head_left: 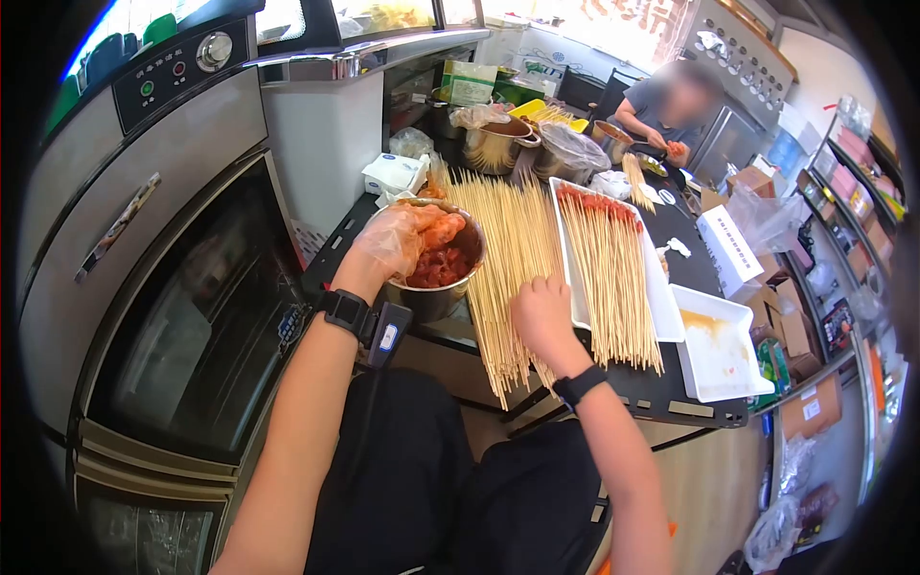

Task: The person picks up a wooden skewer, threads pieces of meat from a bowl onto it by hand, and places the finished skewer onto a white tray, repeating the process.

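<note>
My left hand (404, 240), in a clear plastic glove smeared red, is closed at the rim of a metal pot (431, 305); what its fingers hold is hard to make out. Chunks of red meat (443, 268) lie inside the pot. My right hand (542, 311), bare, has its fingers curled down on a wide pile of wooden skewers (498, 249); its fingertips are partly hidden. Right of that pile, a white tray (668, 311) holds many skewers with red meat (604, 207) at their far ends.
An empty-looking, stained white tray (704, 374) sits at the table's right edge, near a long white box (730, 251). Large pots (494, 149) stand farther back. Across the table another person (661, 110) handles food. An oven (201, 316) is at left, shelves at right.
</note>
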Demonstrator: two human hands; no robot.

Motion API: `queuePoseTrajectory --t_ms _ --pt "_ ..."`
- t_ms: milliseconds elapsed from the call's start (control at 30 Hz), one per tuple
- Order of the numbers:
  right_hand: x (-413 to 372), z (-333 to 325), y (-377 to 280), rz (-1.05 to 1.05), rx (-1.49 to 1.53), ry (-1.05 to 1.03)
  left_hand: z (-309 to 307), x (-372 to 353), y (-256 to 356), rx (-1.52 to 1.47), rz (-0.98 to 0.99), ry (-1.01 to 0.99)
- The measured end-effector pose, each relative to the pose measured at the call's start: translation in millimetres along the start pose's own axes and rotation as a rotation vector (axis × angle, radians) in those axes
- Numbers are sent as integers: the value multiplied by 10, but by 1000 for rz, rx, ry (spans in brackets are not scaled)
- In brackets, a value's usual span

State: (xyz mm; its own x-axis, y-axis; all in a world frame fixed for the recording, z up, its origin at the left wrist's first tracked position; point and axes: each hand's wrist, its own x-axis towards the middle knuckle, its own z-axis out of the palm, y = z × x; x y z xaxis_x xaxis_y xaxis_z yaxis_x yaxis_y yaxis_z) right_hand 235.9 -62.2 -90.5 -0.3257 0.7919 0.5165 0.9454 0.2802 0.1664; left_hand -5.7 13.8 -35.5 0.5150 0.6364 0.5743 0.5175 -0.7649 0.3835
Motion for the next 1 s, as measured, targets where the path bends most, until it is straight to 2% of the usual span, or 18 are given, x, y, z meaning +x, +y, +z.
queuePoseTrajectory --t_ms 67,133,167,233,300,367,500,600,633,700,733,800,833,900,933,1000 --pt "49 88 -69 51 -12 56 54 19 -40 -1635 -675 104" --pt "132 111 -80 261 78 -12 55 45 -47 -1630 -713 102" --pt "165 108 -77 262 77 -7 54 45 -29 -1636 -759 103" --pt "196 76 -36 392 209 -162 17 40 63 -1650 -771 98" --pt "218 58 -42 401 185 -196 -52 71 206 -1680 -777 102" --pt "250 71 -60 395 165 -245 -84 87 294 -1661 -907 206" --pt "329 44 -31 424 265 -262 4 58 127 -1708 -760 184" --pt "371 -19 40 451 313 -216 -27 81 153 -1793 -774 259" --pt "413 -53 73 429 307 -222 -56 77 196 -1811 -778 196" --pt "470 -129 147 611 353 -198 -48 67 118 -1830 -767 83" --pt "459 -165 200 620 371 -193 -54 73 91 -1811 -775 74" --pt "349 -242 279 427 526 91 -27 40 101 -1779 -674 65" --pt "297 -297 252 443 549 101 18 30 56 -1667 -665 79" --pt "166 -488 128 555 1069 87 43 16 -21 -1714 -631 13" --pt "98 -658 -13 570 1096 103 25 18 -7 -1752 -646 -22" --pt "-32 -1033 -323 769 1660 61 -39 45 71 -1758 -673 -95"
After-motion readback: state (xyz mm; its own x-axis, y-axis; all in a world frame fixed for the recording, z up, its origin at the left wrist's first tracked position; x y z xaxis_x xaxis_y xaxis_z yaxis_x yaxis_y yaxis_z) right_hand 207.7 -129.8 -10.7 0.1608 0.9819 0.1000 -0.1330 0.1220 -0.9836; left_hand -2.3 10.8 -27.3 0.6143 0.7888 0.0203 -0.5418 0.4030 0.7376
